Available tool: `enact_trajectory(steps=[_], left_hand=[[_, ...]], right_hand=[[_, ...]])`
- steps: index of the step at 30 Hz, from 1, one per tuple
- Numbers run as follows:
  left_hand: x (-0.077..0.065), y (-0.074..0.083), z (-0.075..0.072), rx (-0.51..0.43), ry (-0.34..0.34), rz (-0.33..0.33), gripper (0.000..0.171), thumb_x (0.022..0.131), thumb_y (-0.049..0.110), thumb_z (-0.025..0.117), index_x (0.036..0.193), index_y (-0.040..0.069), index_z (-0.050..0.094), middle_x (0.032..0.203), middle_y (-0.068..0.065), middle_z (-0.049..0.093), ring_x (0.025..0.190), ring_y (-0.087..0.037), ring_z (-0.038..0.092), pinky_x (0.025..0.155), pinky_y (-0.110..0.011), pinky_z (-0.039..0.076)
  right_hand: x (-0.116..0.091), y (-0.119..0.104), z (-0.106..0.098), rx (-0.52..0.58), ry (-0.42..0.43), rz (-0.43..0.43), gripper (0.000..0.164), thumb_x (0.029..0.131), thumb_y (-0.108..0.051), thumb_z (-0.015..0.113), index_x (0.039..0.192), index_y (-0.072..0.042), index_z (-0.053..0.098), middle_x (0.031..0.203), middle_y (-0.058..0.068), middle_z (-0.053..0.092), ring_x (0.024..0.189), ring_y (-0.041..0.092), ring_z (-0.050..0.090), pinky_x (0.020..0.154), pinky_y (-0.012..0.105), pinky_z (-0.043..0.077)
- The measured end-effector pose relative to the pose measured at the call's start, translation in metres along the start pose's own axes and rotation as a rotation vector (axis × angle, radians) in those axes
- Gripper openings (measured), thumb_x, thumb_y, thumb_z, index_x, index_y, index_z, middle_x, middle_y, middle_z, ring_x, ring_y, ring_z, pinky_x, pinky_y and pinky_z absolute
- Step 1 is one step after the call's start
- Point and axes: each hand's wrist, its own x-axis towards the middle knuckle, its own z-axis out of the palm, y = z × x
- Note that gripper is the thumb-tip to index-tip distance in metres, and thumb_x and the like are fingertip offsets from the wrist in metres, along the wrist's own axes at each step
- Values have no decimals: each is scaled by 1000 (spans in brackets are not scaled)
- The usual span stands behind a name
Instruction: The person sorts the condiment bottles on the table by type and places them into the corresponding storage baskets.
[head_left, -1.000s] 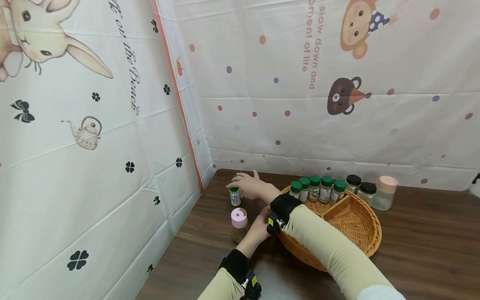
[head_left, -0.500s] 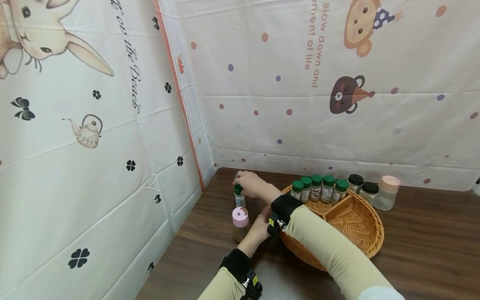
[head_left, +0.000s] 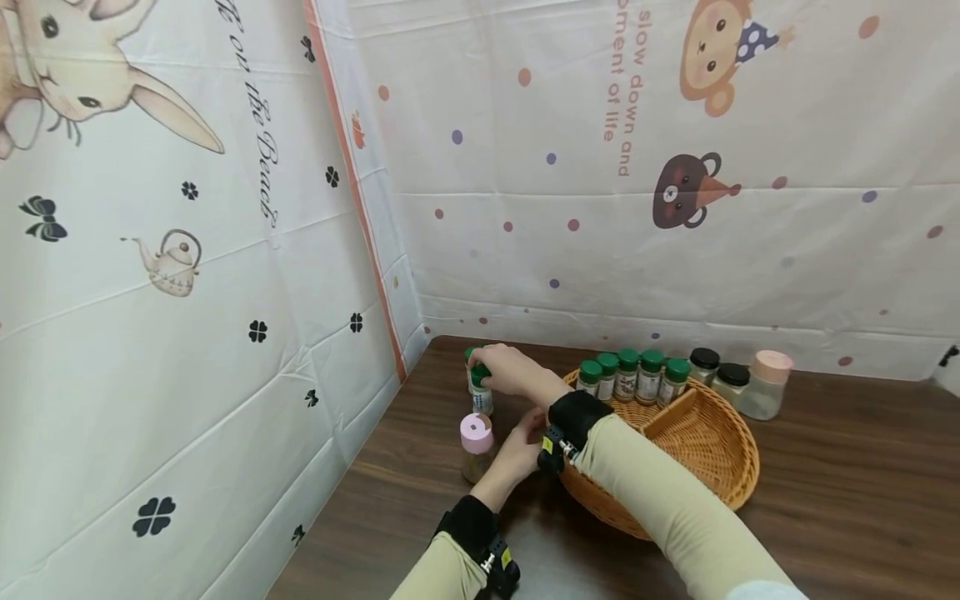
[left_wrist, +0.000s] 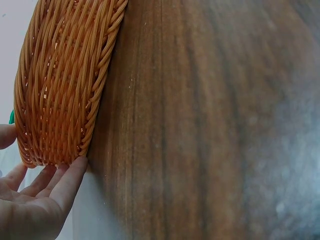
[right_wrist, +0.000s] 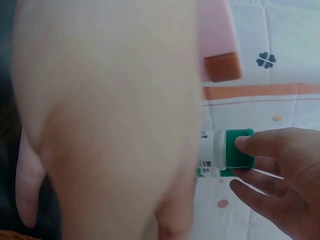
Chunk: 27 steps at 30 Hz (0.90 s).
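My right hand (head_left: 510, 369) pinches the green cap of a small spice jar (head_left: 482, 403), thumb on one side and fingers on the other in the right wrist view. The jar stands upright, with a white label. Close behind it, a second green-capped jar (head_left: 470, 357) is partly hidden. My left hand (left_wrist: 35, 200) touches the end of the wicker basket (left_wrist: 65, 85) with nearly straight fingers, its thumb near the rim. In the right wrist view the left hand (head_left: 517, 454) appears large and blurred, covering part of the held jar.
Several green-capped spice jars (head_left: 627, 379) stand along the back of the basket, behind its wicker divider (head_left: 671, 415). A pink-lidded jar (head_left: 477, 442) stands left of my left hand. Two black-lidded jars (head_left: 731, 379) and a peach-lidded jar (head_left: 768, 387) stand behind the basket.
My right hand has come down from over the green-capped jars and taken hold of the front one's cap. That jar has shifted slightly right. The left hand stays at the basket.
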Motion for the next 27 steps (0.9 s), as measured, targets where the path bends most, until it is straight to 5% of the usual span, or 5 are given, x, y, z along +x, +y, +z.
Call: enact_trajectory(steps=[2, 11, 27], left_hand=[[0, 0, 2, -15, -4, -21, 61, 92, 1, 55, 150, 1, 37, 147, -27, 47, 132, -39, 51, 74, -35, 52], [0, 0, 2, -87, -23, -80, 59, 98, 10, 58, 153, 9, 36, 154, -24, 40, 132, -41, 52, 92, -59, 53], [2, 0, 3, -105, -29, -111, 61, 99, 11, 59, 154, 12, 34, 155, -24, 37, 134, -44, 49, 97, -61, 50]], right_hand=[[-3, 2, -4, 17, 20, 6, 32, 96, -10, 66, 128, -10, 63, 126, 9, 66, 114, 22, 63, 93, 37, 54], [-16, 7, -26, 26, 96, 8, 31, 95, -11, 67, 126, -9, 64, 125, 10, 67, 114, 23, 63, 92, 38, 55], [-46, 17, -52, 51, 191, -10, 31, 94, -13, 68, 125, -10, 64, 118, 9, 68, 104, 24, 65, 86, 38, 55]])
